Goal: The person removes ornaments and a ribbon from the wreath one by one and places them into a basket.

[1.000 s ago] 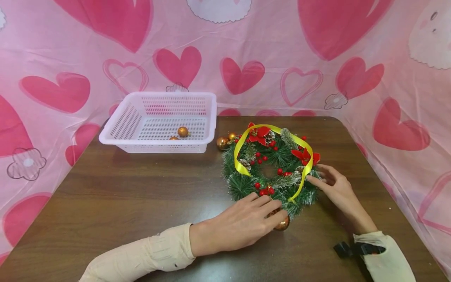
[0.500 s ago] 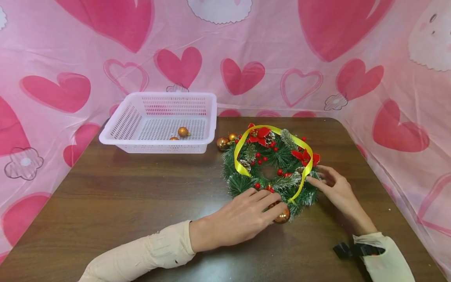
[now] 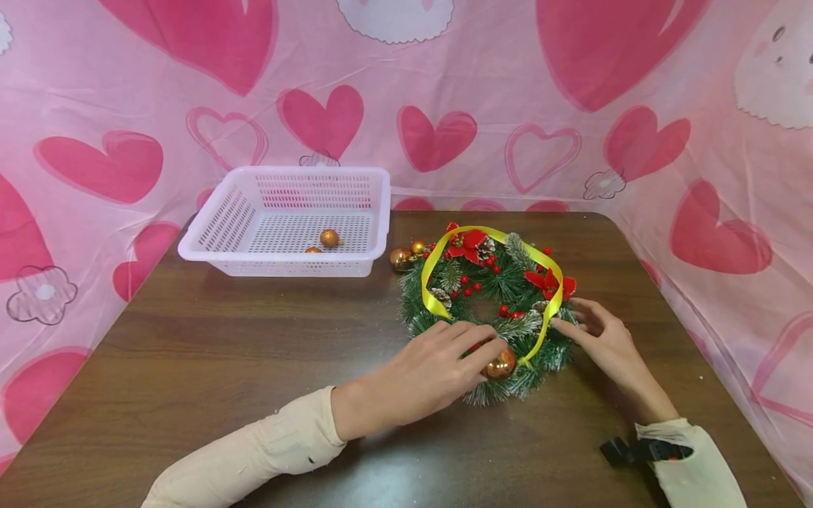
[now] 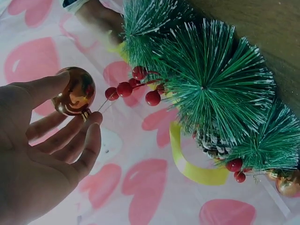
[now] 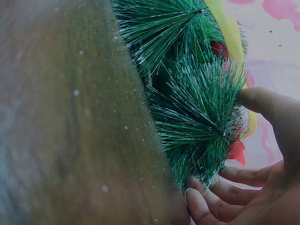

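A green Christmas wreath (image 3: 416, 300) with red berries, red flowers and pine cones lies on the table, a yellow ribbon (image 3: 435, 303) looped over it. Over its near edge, my left hand (image 3: 413, 377) pinches a shiny copper-coloured Christmas ball (image 3: 500, 364) between thumb and fingers. The left wrist view shows the ball's cap and thin loop beside a sprig of red berries (image 4: 124, 89). At the wreath's right edge my right hand (image 3: 610, 346) grips the greenery, thumb above and fingers lower at the rim. Two more gold balls (image 3: 401, 259) sit at the wreath's far left.
Back left on the brown table (image 3: 254, 339) stands a white perforated basket (image 3: 279, 257). Inside it are two gold balls (image 3: 329, 238). A pink cloth (image 3: 495, 63) with hearts hangs behind and around the table.
My left hand has moved the ball up and slightly left, away from the table's front and further over the wreath's near edge. The right hand stays at the wreath's right edge.
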Demonstrator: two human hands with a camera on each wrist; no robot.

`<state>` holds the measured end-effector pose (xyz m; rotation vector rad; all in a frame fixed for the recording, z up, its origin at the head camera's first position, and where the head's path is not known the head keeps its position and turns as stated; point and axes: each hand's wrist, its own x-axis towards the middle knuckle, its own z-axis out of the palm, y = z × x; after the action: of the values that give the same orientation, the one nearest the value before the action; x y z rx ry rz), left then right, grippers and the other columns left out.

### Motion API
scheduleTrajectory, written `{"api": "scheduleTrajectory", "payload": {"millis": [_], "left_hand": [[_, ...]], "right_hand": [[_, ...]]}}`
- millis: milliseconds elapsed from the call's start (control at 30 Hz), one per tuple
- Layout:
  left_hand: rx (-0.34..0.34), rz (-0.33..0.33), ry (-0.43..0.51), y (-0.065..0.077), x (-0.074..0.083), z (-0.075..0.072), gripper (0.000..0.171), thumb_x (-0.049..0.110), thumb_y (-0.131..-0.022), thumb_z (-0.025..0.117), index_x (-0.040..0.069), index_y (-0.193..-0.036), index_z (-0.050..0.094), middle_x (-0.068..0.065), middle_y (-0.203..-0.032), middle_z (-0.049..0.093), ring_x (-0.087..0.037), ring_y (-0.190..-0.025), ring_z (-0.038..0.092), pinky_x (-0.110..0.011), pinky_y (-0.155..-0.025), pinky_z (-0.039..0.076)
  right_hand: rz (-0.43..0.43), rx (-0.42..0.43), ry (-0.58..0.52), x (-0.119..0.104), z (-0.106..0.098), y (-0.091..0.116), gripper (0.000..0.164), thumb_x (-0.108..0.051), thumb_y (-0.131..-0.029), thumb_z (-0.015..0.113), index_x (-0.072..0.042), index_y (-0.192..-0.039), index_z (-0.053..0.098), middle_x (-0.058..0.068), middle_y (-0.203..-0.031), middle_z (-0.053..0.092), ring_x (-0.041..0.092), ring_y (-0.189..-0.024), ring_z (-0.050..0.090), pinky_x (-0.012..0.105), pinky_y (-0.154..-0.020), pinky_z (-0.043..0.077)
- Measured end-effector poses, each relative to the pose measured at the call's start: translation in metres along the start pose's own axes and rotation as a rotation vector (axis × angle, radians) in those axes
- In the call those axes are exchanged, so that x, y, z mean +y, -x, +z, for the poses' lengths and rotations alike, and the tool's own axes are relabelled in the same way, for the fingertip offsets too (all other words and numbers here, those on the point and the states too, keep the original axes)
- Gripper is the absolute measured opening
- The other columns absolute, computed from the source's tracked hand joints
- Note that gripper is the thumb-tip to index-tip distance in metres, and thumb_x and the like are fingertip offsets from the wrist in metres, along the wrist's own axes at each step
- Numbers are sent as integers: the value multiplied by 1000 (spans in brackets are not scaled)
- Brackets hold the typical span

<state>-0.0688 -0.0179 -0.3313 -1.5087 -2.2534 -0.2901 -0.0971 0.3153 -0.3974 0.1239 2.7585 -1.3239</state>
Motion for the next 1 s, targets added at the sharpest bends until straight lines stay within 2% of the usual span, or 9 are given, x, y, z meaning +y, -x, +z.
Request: {"api": "scheduleTrajectory", "payload": {"millis": [133, 333, 433, 533, 633, 800, 867, 1000], "left_hand": [[19, -8, 63, 0, -1, 0, 51, 26, -91, 74, 10, -135, 55, -4, -130, 58, -18, -118, 57, -33, -95, 50], [38, 9, 154, -1, -5, 7, 51, 23, -91, 74, 9, -136, 55, -4, -133, 57, -17, -122, 55, -30, -105, 44], [75, -21, 239, -1, -12, 10, 49, 23, -94, 71, 7, -137, 53, -6, -135, 57, -17, -124, 55, -27, -108, 40], [109, -70, 393, -2, -20, 13, 46, 23, -96, 67, 6, -136, 51, -6, -134, 58, -13, -124, 55, -22, -105, 41], [135, -137, 566, -3, -26, 17, 45, 22, -96, 67, 5, -134, 51, -5, -130, 60, -8, -119, 57, -21, -99, 47], [163, -300, 806, -5, -33, 19, 43, 18, -93, 72, 9, -130, 54, -3, -120, 65, -7, -101, 65, -22, -84, 55], [171, -357, 877, -5, -35, 19, 41, 17, -92, 73, 10, -128, 56, -2, -118, 66, -7, -98, 67, -23, -81, 56], [181, -424, 931, -5, -39, 19, 38, 18, -92, 72, 12, -126, 57, -1, -118, 67, -7, -102, 67, -24, -84, 55]], "right_hand": [[1, -1, 7, 0, 0, 0, 78, -54, -94, 61, -11, -153, 34, 26, -145, 47, 43, -125, 50, 63, -97, 41], [7, 3, 7, -1, 0, 0, 80, -57, -93, 61, -10, -152, 34, 27, -144, 48, 43, -125, 50, 64, -97, 40], [8, 2, 6, -1, 0, 0, 80, -57, -93, 61, -10, -152, 34, 27, -144, 47, 43, -125, 49, 65, -98, 40], [8, -2, 5, -1, 0, 0, 79, -56, -93, 61, -11, -153, 34, 26, -145, 47, 43, -126, 49, 65, -98, 39], [7, -4, 1, -1, 0, 0, 79, -54, -93, 61, -11, -153, 34, 26, -145, 47, 43, -126, 49, 64, -97, 39], [17, -13, 3, -2, 0, 0, 80, -55, -93, 61, -12, -154, 33, 27, -146, 45, 44, -127, 48, 66, -98, 38], [20, -15, 7, -2, -1, 0, 81, -56, -93, 61, -12, -154, 33, 27, -146, 45, 44, -127, 47, 67, -98, 38], [19, -12, 10, -3, -1, 0, 81, -57, -93, 60, -11, -153, 33, 27, -146, 45, 44, -126, 48, 67, -98, 38]]}}
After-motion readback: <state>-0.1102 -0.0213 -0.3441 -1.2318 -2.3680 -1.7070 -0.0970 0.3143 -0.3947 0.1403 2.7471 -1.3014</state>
